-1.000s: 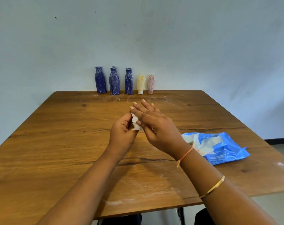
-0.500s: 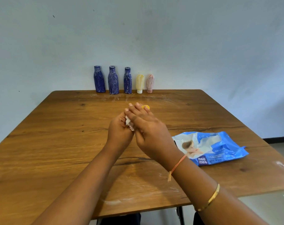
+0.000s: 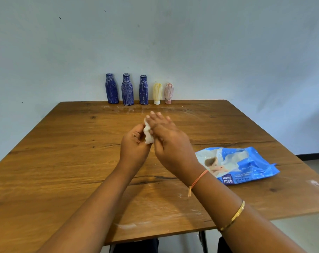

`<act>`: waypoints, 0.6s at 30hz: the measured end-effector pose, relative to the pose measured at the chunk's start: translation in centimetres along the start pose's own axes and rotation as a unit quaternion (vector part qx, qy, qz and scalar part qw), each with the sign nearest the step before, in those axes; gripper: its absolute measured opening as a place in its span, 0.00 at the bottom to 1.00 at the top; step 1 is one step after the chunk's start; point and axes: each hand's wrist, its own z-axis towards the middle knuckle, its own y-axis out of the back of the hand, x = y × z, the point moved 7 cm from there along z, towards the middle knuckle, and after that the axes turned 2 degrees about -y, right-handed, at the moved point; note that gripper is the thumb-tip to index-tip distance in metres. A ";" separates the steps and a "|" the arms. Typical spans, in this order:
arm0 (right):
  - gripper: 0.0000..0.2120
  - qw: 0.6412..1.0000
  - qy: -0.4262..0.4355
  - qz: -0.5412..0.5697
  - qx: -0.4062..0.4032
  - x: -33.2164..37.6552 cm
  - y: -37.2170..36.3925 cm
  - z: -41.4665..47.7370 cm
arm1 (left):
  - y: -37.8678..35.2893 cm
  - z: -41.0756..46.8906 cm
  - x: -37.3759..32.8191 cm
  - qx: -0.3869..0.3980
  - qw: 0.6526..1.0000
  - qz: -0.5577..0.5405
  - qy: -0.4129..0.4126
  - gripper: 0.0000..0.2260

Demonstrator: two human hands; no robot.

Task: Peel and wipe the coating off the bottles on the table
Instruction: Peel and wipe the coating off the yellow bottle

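Bottles (image 3: 143,90), 5, stand well beyond left fingers (image 3: 136,132) gripping white wipe (image 3: 148,136).

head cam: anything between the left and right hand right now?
Yes, a crumpled white wet wipe. The left hand holds it, and the right hand lies against it with straight fingers. The head view shows this.

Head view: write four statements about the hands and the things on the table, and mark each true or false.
1. Three blue bottles stand at the far edge of the table. True.
2. The wipes pack lies left of both hands. False: the wipes pack lies to their right.
3. The left hand holds a white wipe. True.
4. The right hand grips a blue bottle. False: the right hand lays straight fingers against the wipe; the blue bottles stand untouched.
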 end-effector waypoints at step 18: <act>0.19 0.998 -0.062 0.001 -0.019 -2.4 1.2 1.6 | 0.1 0.6 -0.2 0.005 1.000 -0.020 -0.002 0.18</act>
